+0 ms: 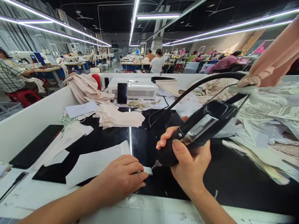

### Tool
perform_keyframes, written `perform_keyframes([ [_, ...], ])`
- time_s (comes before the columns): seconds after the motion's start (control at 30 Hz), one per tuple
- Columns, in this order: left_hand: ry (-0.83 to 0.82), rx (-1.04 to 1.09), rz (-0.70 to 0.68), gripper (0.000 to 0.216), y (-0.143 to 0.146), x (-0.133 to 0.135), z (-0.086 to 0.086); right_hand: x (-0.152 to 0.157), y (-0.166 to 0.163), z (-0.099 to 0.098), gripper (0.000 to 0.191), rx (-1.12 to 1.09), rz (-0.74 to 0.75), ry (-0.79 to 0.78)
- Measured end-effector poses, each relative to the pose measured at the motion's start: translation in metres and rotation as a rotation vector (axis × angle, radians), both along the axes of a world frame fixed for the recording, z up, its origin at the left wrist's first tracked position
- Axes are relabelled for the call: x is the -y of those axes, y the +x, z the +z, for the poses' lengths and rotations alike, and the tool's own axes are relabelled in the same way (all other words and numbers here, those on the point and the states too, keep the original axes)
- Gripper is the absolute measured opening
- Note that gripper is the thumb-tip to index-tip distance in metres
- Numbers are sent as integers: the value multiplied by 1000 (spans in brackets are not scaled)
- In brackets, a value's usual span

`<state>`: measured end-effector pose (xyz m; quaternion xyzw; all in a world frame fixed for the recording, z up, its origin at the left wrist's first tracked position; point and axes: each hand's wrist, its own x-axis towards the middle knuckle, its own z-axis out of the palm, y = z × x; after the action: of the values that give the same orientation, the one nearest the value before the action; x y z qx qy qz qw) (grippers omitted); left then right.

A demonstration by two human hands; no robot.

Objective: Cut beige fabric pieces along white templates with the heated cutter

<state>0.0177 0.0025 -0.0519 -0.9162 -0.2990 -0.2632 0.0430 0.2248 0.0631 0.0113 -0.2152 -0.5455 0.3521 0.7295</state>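
From my remote seat: biggest first, white-walled table (42, 113) across the frame, black mat (233, 174) spread over its middle and lower right. Heap of pale lace fabric (268, 115) fills the right side. Black handheld tool (199, 129), right of centre, tilted nose-down to the lower left, with a black cable (198, 83) arching behind it. White fabric piece (95, 161) lies on the mat, lower left of centre. Loose beige fabric (81, 88), upper left, hangs over the table's edge area; white vented box (137, 88) at upper centre. Stacked cream pieces (119, 116) sit left of centre; black slab-like device (37, 146) at far left. My right hand (191, 161), lower right of centre, is clamped around the tool, thumb on top. My left hand (125, 174), lower centre, is palm-down, fingers together over the fabric piece's right end; can't tell if it pinches or only presses. Dark phone (122, 93) leans upright at the box's front. Smallest: white strip end (148, 170) poking past the left fingertips, tool tip (157, 164) right by it; contact unclear.
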Motion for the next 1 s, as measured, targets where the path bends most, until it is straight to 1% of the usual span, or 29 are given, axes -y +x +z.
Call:
perform_keyframes([
  [0.13, -12, -36, -5, 24, 4, -2, -3, -1, 2, -3, 33, 17, 6, -4],
  [0.27, -38, -54, 14, 29, 6, -3, -2, -1, 2, -2, 38, 26, -3, -10],
  [0.5, -84, -84, 48, 29, 5, -1, 2, -1, 0, -5, 37, -5, 16, 8],
  [0.63, -83, -69, 57, 28, 4, -1, 4, -2, 1, -6, 37, -8, 26, 10],
  [0.87, -73, -19, 29, 26, 2, -2, 3, -3, 2, -3, 39, -21, 58, 17],
  [1.0, -75, -32, 27, 27, 2, -2, 2, -2, 2, -2, 37, -15, 56, 11],
])
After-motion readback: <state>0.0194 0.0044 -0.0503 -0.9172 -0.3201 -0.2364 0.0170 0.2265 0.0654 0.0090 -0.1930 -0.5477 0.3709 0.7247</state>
